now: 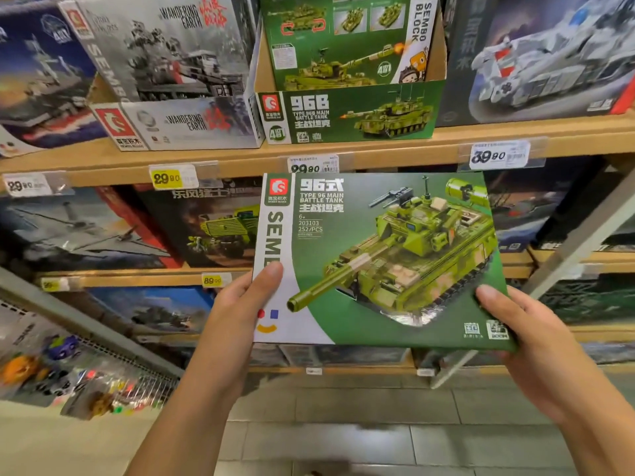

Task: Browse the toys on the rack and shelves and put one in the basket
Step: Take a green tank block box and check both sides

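**Toy aisle in a retail shop**

Wooden shelves [240, 156] stacked with boxed building-block sets [347, 111], fronts facing out. Price tags [498, 154] clipped along the shelf edges, some white, some yellow [168, 178]. Lower left, a wire rack [113, 369] hung with small bagged toys. Tiled floor [343, 424] below.

**Shop aisle: fixtures and floor**

Wooden shelves [412, 146] are running in tiers behind both hands, the top board passing well above the left hand [240, 304] and the right hand [525, 324]. A yellow price label [166, 178] is hanging on its edge, up and left of the left hand. A white price label [498, 155] is sitting above the right hand. A grey metal upright [577, 235] is slanting just beyond the right hand. A wire peg rack [147, 386] is jutting out below and left of the left hand. Pale floor tiles [343, 424] are lying beneath both hands.
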